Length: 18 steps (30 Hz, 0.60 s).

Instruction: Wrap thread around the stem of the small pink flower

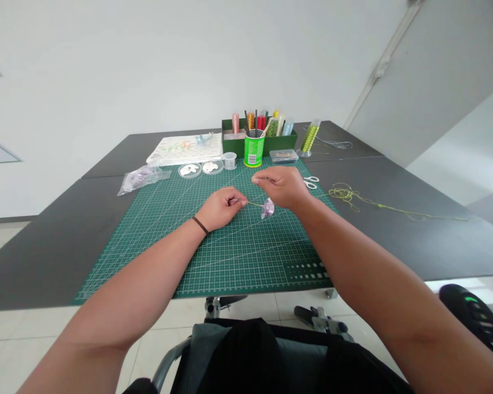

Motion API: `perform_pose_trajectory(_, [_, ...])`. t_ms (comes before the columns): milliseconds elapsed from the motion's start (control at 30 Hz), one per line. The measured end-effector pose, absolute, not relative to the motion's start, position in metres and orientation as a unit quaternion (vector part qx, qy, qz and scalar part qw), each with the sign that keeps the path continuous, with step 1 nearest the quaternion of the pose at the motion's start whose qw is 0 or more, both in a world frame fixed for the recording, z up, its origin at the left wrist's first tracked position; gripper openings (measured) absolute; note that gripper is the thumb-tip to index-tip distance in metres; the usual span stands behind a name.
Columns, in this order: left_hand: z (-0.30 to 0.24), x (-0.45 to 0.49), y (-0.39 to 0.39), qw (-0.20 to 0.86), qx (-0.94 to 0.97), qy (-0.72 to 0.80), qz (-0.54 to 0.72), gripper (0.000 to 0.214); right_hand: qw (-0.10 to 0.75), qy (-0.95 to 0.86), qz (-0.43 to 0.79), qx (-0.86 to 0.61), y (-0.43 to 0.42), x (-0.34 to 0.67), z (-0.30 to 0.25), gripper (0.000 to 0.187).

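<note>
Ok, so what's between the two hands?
In the head view, a thin green stem runs from the left hand to a small lilac flower below the right hand, over the green cutting mat.

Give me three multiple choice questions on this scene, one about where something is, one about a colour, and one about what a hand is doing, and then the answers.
1. Where is the green thread?
A. On the table, right of the mat
B. Inside the can
C. On the floor

2. What colour is the flower?
A. Red
B. Lilac
C. Yellow

3. What is the left hand doing?
A. Pinching the stem
B. Lying open and empty
C. Holding scissors

1: A, the loops lie on the dark tabletop beyond the mat's right edge.
2: B, the petals look pale lilac.
3: A, the stem runs into its fingertips.
</note>
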State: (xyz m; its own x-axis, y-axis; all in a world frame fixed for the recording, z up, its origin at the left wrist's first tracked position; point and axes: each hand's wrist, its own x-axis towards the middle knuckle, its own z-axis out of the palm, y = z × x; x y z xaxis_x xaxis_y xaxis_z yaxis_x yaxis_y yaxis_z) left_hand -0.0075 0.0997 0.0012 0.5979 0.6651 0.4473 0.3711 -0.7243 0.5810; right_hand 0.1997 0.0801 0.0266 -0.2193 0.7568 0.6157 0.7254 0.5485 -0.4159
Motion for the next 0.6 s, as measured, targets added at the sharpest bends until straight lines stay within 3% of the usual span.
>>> perform_pose_trajectory(600, [0.006,-0.008,0.096,0.323,0.808,0.299,0.392,0.019,0.436,-0.705,0.222,-0.513,0.099,0.201,0.003,0.029])
